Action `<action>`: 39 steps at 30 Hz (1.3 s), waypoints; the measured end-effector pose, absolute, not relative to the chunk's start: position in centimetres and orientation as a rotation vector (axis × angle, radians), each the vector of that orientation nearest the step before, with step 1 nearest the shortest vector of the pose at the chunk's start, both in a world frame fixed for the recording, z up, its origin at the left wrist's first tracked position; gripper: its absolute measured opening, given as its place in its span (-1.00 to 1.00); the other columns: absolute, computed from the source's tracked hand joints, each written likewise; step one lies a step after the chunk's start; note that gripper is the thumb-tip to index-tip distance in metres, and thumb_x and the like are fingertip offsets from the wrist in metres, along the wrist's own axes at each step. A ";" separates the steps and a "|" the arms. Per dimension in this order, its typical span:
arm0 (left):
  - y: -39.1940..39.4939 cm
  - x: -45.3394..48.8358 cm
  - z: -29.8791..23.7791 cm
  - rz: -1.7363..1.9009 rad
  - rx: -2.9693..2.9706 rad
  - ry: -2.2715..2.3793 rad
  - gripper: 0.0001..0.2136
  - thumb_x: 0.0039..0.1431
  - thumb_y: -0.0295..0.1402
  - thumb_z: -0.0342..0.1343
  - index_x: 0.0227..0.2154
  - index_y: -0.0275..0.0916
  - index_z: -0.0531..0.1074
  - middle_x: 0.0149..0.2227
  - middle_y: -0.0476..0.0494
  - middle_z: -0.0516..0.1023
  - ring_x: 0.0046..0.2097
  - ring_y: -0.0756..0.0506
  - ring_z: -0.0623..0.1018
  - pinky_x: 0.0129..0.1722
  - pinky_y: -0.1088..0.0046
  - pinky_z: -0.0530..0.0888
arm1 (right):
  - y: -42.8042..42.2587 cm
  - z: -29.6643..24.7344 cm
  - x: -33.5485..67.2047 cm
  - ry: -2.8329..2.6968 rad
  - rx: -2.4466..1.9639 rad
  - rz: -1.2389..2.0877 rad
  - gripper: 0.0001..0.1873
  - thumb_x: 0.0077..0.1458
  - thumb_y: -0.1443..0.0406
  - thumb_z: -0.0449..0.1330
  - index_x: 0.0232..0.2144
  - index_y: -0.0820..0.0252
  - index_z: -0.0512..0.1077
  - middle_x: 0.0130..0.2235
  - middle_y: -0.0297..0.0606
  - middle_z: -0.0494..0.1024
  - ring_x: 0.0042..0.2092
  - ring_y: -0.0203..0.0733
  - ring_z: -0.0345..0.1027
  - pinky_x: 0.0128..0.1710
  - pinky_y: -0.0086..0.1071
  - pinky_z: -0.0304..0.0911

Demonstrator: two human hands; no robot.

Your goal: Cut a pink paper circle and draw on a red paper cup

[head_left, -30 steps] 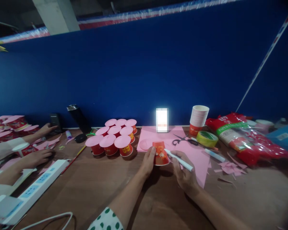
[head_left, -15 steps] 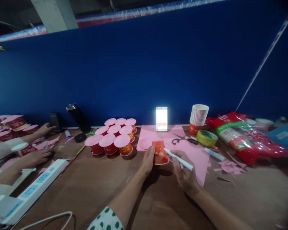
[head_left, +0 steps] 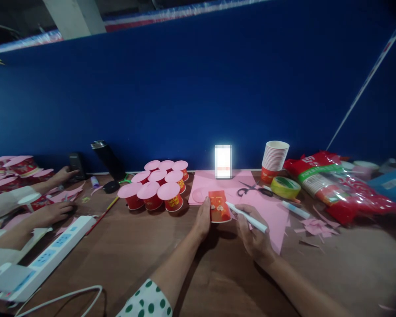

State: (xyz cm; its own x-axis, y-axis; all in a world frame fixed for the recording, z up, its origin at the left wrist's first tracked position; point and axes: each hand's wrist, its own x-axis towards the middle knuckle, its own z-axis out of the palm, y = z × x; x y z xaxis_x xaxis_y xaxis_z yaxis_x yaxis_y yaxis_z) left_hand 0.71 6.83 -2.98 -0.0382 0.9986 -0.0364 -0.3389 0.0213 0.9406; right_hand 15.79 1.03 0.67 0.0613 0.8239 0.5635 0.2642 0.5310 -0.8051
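Observation:
A red paper cup (head_left: 219, 207) stands upside down on a pink paper sheet (head_left: 267, 210). My left hand (head_left: 203, 218) grips its left side. My right hand (head_left: 254, 235) holds a white pen (head_left: 246, 216) whose tip touches the cup's right base. A cut pink paper circle (head_left: 199, 194) lies just behind my left hand. Several upturned red cups topped with pink discs (head_left: 158, 189) are grouped to the left.
Scissors (head_left: 252, 189), a green tape roll (head_left: 284, 186), a cup stack (head_left: 273, 160), a glue stick (head_left: 295, 210) and a red plastic bag (head_left: 336, 187) lie to the right. A lit phone (head_left: 223, 161) leans on the blue wall. Another person's hands (head_left: 51, 211) and a power strip (head_left: 49, 257) are at left.
Both hands and the cup have stayed in place on the pink sheet; the view has shifted slightly. The pen tip remains at the cup's base.

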 end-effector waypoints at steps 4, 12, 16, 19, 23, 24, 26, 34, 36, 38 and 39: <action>6.6 0.8 -2.6 1.353 0.960 0.997 -0.48 0.08 0.09 0.03 -0.24 -0.32 0.50 -0.23 -0.25 0.60 -0.07 -0.24 0.51 0.01 0.18 0.38 | 1.0 0.8 15.8 -1.503 -1.009 0.526 -0.79 0.23 0.23 0.05 -0.14 0.17 0.38 -0.24 -0.18 0.54 -0.25 -0.13 0.44 -0.24 -0.28 0.40; 6.2 0.5 -1.7 1.340 1.132 1.055 -0.51 0.15 0.07 -0.05 -0.27 -0.32 0.47 -0.20 -0.24 0.58 -0.14 -0.18 0.50 -0.05 0.28 0.38 | 0.9 1.1 15.8 -1.532 -1.030 0.463 -0.78 0.21 0.23 0.05 -0.15 0.18 0.39 -0.28 -0.20 0.54 -0.31 -0.15 0.45 -0.34 -0.32 0.39; 5.8 0.7 -0.8 1.349 1.134 1.062 -0.54 0.13 0.07 -0.02 -0.34 -0.30 0.44 -0.32 -0.16 0.55 -0.25 -0.13 0.48 -0.18 0.36 0.41 | 0.9 1.4 15.8 -1.582 -0.998 0.369 -0.82 0.22 0.27 0.04 -0.17 0.17 0.38 -0.26 -0.18 0.53 -0.25 -0.12 0.45 -0.25 -0.26 0.40; 5.4 0.8 -0.1 1.336 1.122 1.034 -0.55 0.10 0.08 0.01 -0.38 -0.29 0.42 -0.39 -0.12 0.51 -0.32 -0.08 0.45 -0.27 0.42 0.41 | 0.8 1.7 15.6 -1.647 -0.919 0.262 -0.83 0.20 0.32 0.05 -0.18 0.17 0.38 -0.25 -0.16 0.53 -0.21 -0.11 0.45 -0.21 -0.24 0.40; 5.1 1.0 0.6 1.331 1.083 0.993 -0.56 0.07 0.08 0.05 -0.40 -0.28 0.40 -0.43 -0.08 0.48 -0.37 -0.05 0.44 -0.33 0.44 0.41 | 0.7 1.9 15.5 -1.684 -0.910 0.241 -0.83 0.19 0.34 0.04 -0.18 0.17 0.39 -0.26 -0.15 0.53 -0.22 -0.10 0.46 -0.23 -0.23 0.41; 5.1 1.0 0.7 1.329 1.079 0.983 -0.56 0.07 0.08 0.06 -0.40 -0.28 0.39 -0.43 -0.08 0.47 -0.38 -0.05 0.44 -0.33 0.44 0.41 | 0.7 1.9 15.5 -1.681 -0.918 0.242 -0.82 0.19 0.34 0.04 -0.18 0.17 0.39 -0.26 -0.15 0.53 -0.22 -0.09 0.46 -0.23 -0.23 0.41; 5.1 1.1 0.7 1.331 1.067 0.982 -0.56 0.06 0.08 0.06 -0.41 -0.28 0.39 -0.44 -0.08 0.47 -0.39 -0.04 0.43 -0.33 0.44 0.40 | 0.7 1.9 15.6 -1.671 -0.922 0.238 -0.83 0.20 0.34 0.04 -0.18 0.17 0.39 -0.26 -0.15 0.53 -0.22 -0.10 0.46 -0.23 -0.23 0.41; 5.1 1.1 0.7 1.326 1.068 1.006 -0.54 0.04 0.10 0.05 -0.40 -0.28 0.40 -0.42 -0.09 0.49 -0.36 -0.06 0.44 -0.30 0.41 0.40 | 0.9 1.4 15.7 -1.682 -0.920 0.241 -0.82 0.20 0.35 0.03 -0.16 0.18 0.38 -0.24 -0.15 0.53 -0.19 -0.11 0.45 -0.21 -0.23 0.40; 5.1 1.0 0.7 1.335 1.079 1.024 -0.54 0.05 0.11 0.04 -0.41 -0.28 0.40 -0.42 -0.09 0.49 -0.36 -0.07 0.44 -0.30 0.41 0.39 | 0.9 1.4 15.7 -1.677 -0.932 0.249 -0.82 0.20 0.34 0.03 -0.16 0.17 0.38 -0.24 -0.15 0.53 -0.19 -0.10 0.46 -0.21 -0.23 0.41; 5.1 1.0 0.8 1.338 1.089 1.043 -0.53 0.04 0.12 0.04 -0.42 -0.27 0.41 -0.42 -0.09 0.49 -0.35 -0.08 0.44 -0.29 0.40 0.39 | 0.9 1.4 15.7 -1.676 -0.933 0.246 -0.82 0.21 0.33 0.03 -0.17 0.17 0.38 -0.24 -0.14 0.53 -0.19 -0.09 0.46 -0.20 -0.22 0.41; 5.1 1.0 0.7 1.337 1.095 1.051 -0.52 0.03 0.13 0.04 -0.42 -0.27 0.42 -0.42 -0.10 0.50 -0.34 -0.09 0.44 -0.27 0.39 0.39 | 0.9 1.5 15.7 -1.676 -0.933 0.243 -0.82 0.21 0.33 0.03 -0.17 0.17 0.38 -0.24 -0.14 0.54 -0.19 -0.09 0.46 -0.20 -0.21 0.41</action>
State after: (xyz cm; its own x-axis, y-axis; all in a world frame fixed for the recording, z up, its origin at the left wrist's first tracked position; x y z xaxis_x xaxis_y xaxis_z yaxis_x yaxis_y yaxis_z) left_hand 0.95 5.14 0.74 -0.0153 0.9988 0.0468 -0.1905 -0.0489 0.9805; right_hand 15.72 0.87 1.49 -0.0392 0.6839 0.7285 0.4490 0.6634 -0.5986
